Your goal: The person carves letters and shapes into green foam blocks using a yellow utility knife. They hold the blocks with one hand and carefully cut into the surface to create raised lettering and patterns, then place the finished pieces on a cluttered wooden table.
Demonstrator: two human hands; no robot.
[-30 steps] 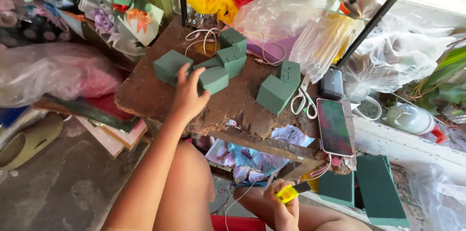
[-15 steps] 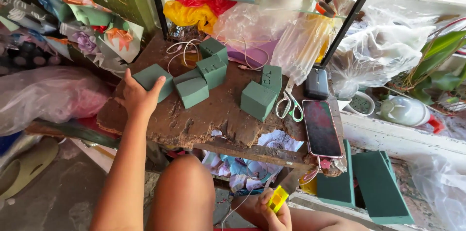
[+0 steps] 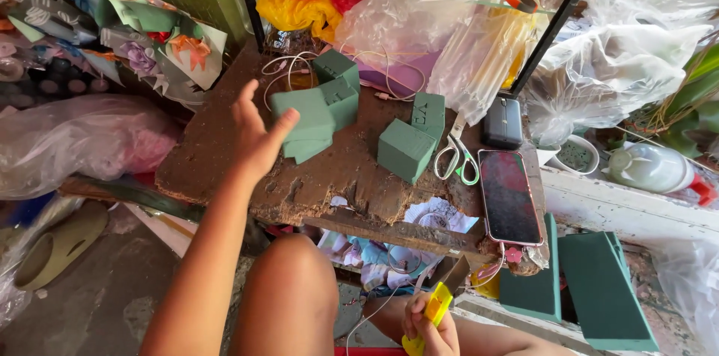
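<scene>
Over the worn brown wooden board [image 3: 329,176] | my left hand [image 3: 258,135] hovers, fingers spread, holding nothing, just beside the stacked green floral foam blocks [image 3: 307,120] | my right hand [image 3: 431,326] down low, fingers wrapped tight round a yellow utility knife [image 3: 437,307]

Dark phone screen [image 3: 511,196] on table edge [image 3: 389,232]

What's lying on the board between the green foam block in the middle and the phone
In the head view, a pair of scissors with white-green handles lies between the foam block and the phone.
</scene>
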